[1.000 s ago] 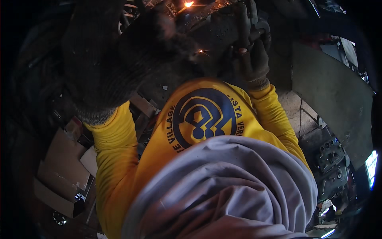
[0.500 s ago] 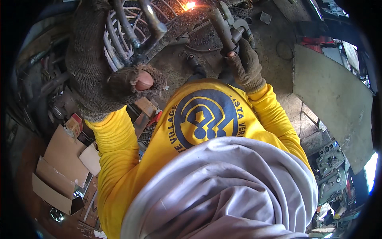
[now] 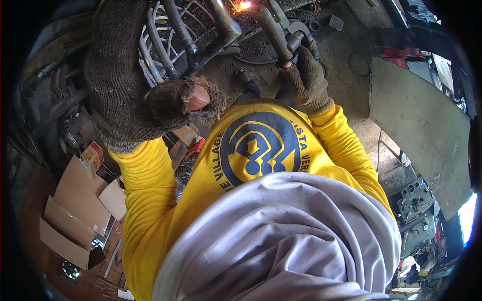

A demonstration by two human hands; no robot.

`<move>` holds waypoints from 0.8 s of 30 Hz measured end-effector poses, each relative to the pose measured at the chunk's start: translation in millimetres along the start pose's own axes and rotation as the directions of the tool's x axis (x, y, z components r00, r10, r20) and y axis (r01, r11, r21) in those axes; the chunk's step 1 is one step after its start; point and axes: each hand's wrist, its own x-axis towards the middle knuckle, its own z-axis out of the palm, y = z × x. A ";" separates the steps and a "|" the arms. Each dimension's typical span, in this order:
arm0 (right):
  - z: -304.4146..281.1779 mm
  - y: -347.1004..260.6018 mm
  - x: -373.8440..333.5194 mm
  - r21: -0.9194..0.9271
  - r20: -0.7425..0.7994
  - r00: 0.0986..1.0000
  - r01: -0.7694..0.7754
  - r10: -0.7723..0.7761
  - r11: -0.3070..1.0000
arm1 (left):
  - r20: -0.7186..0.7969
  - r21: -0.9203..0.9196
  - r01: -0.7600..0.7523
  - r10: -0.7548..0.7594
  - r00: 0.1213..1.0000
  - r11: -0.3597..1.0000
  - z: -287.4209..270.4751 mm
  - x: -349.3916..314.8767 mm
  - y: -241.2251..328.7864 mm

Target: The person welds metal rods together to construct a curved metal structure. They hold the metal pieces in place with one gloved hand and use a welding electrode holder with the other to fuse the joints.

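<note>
My left hand [image 3: 120, 85], in a brown knitted glove with a torn thumb tip, is close by at the upper left. Bent, welded metal bars [image 3: 223, 35] lie between its bare thumb end and its long gloved fingers. The fingertips run out of the top of the view. My right hand [image 3: 311, 80], gloved the same way, is closed round the lower end of a thick pipe-like metal tool [image 3: 273, 37]. A short cylindrical crosspiece sits beside the tool; its exact kind is unclear. Between the hands, at the top edge, an orange-hot spot [image 3: 243, 6] glows brightly.
Curved pale rods [image 3: 150, 55] form a cage-like piece behind the bars. A small metal block [image 3: 336, 22] lies on the floor. A large grey sheet [image 3: 416, 135] stands at right, above a tool tray [image 3: 416, 215]. Cardboard boxes [image 3: 75, 210] are at lower left.
My left hand and the bent bars have shifted right together. My right hand and the pipe-like tool have moved slightly left and up. The glowing spot appears a little higher.
</note>
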 end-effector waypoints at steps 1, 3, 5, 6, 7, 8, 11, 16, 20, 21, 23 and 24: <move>0.8 -0.9 1.2 0.003 -0.009 1.000 0.029 -0.029 1.000 | 0.004 0.006 -0.002 0.002 1.000 1.000 1.2 -0.1 -7.9; 2.7 -0.8 2.3 -0.001 -0.037 0.996 0.078 -0.078 0.997 | 0.010 0.003 -0.014 0.014 1.000 1.000 1.8 -0.7 -3.1; 4.1 1.2 1.8 -0.007 -0.045 0.995 0.088 -0.088 0.996 | 0.015 0.002 -0.023 0.023 1.000 1.000 1.6 -3.3 -11.4; 4.8 2.3 1.7 -0.010 -0.048 0.994 0.093 -0.093 0.996 | 0.018 0.002 -0.027 0.027 0.999 1.000 -0.1 -4.2 -6.6; 5.5 3.1 1.9 -0.030 -0.057 0.992 0.114 -0.115 0.993 | 0.020 0.002 -0.031 0.031 0.999 1.000 1.4 -4.2 -7.2; 5.9 3.6 1.9 -0.050 -0.066 0.988 0.135 -0.138 0.990 | 0.023 0.002 -0.035 0.035 0.999 0.999 -0.2 -5.6 -8.8; 8.0 4.5 5.6 -0.065 -0.091 0.973 0.208 -0.213 0.976 | 0.032 0.004 -0.045 0.045 0.998 0.999 2.2 -6.6 -12.4; 9.0 0.0 6.4 -0.105 -0.060 0.980 0.184 -0.190 0.977 | 0.046 0.018 -0.054 0.053 0.998 0.998 5.9 -11.6 -36.3; 8.8 2.2 3.4 -0.102 -0.054 0.990 0.124 -0.130 0.987 | 0.058 0.006 -0.081 0.080 0.995 0.997 -2.7 -16.1 -25.8; 9.1 1.9 3.4 -0.100 -0.053 0.990 0.122 -0.127 0.988 | 0.061 0.010 -0.084 0.083 0.995 0.996 -0.7 -17.0 -42.3; 10.0 4.7 3.2 -0.088 -0.051 0.990 0.126 -0.131 0.988 | 0.067 0.014 -0.092 0.091 0.994 0.996 -1.0 -16.9 -30.9; 10.1 5.5 3.2 -0.083 -0.051 0.990 0.126 -0.130 0.989 | 0.070 0.013 -0.096 0.095 0.993 0.995 -4.0 -19.5 -34.2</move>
